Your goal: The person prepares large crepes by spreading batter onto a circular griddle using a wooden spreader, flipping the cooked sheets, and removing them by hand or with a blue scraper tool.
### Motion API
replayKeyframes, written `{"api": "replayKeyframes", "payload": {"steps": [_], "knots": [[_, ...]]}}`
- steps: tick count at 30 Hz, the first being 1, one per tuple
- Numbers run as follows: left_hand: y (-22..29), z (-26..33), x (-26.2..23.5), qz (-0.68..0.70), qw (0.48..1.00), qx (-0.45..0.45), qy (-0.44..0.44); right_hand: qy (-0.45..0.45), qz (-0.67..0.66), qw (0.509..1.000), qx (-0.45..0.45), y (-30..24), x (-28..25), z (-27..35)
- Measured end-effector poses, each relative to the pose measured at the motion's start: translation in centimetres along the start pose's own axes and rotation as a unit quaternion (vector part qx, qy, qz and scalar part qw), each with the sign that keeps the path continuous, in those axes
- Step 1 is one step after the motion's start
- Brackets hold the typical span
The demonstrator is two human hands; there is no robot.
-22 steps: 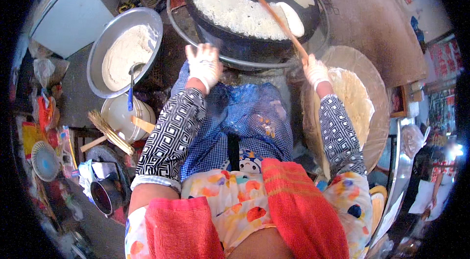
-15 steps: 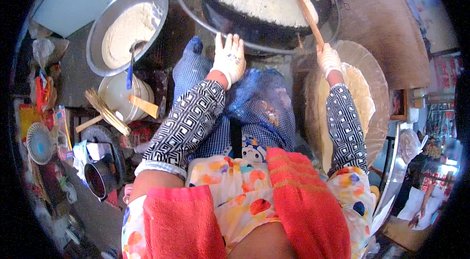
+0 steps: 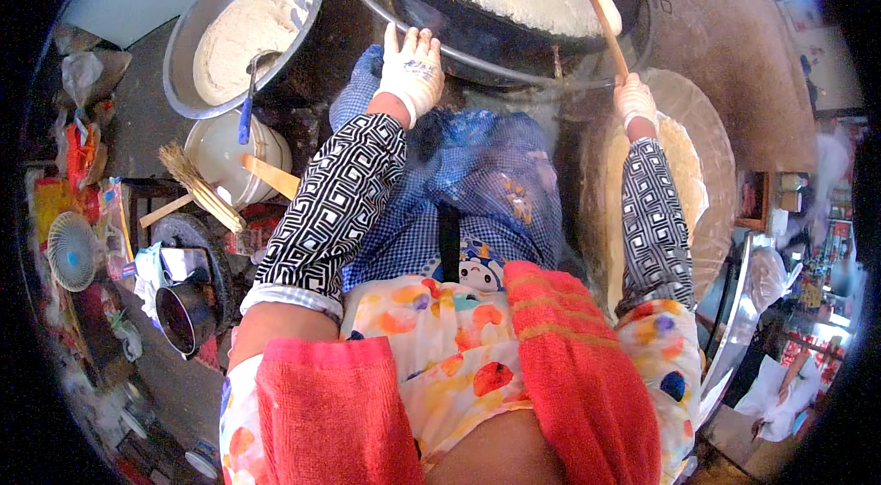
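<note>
Partly, we see a round black griddle (image 3: 440, 0), cropped above, our right hand (image 3: 635, 101) clasping a wooden stick (image 3: 596, 3), left hand (image 3: 411, 72) outspread.

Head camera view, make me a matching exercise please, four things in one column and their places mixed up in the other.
Things:
1. Ladle
2. Wooden stick
3. Red towel
4. Left hand

Places:
A. Gripped by the right hand
B. Close to the curved metal ring
C. Resting in the metal basin
D. Over the spotted garment

Pairs: 1-C, 2-A, 3-D, 4-B
</note>
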State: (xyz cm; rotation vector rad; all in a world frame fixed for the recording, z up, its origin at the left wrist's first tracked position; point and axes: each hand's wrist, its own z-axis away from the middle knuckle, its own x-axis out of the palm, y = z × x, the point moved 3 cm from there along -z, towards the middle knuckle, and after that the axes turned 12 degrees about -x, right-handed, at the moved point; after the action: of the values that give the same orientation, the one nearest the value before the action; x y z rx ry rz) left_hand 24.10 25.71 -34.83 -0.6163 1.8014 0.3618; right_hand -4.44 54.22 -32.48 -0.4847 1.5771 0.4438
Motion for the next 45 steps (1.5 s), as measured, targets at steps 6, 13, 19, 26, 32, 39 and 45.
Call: {"api": "replayKeyframes", "payload": {"steps": [6, 13, 19, 26, 32, 39, 45], "knots": [[-2.2, -0.1, -0.2, -0.012, 1.0, -0.02, -0.014, -0.024, 0.018, 0.994, -0.109, -2.6, 1.5, 1.8], [-4.3, -1.3, -0.2, -0.031, 0.994, -0.057, -0.085, 0.018, -0.02, 0.998, -0.059, -2.4, -1.1, 0.7], [-6.6, -3.7, -0.2, -0.075, 0.982, -0.102, -0.143, 0.006, -0.03, 0.999, -0.017, -0.9, -0.3, -0.1], [5.3, -1.3, -5.1, 0.133, 0.987, 0.082, -0.04, -0.019, -0.041, 0.999, -0.022, -1.5, 1.2, 1.4], [9.5, 1.8, -0.4, 0.017, 0.992, 0.108, -0.059, -0.035, -0.068, 0.995, -0.068, -5.5, -1.2, 2.2], [7.9, 1.5, 0.1, -0.068, 0.986, 0.122, -0.091, -0.016, -0.102, 0.995, -0.013, -2.9, -1.7, 1.5], [5.3, 0.8, -1.4, -0.053, 0.991, 0.075, -0.101, -0.064, -0.089, 0.993, -0.049, -2.8, 0.5, 2.5]]}}
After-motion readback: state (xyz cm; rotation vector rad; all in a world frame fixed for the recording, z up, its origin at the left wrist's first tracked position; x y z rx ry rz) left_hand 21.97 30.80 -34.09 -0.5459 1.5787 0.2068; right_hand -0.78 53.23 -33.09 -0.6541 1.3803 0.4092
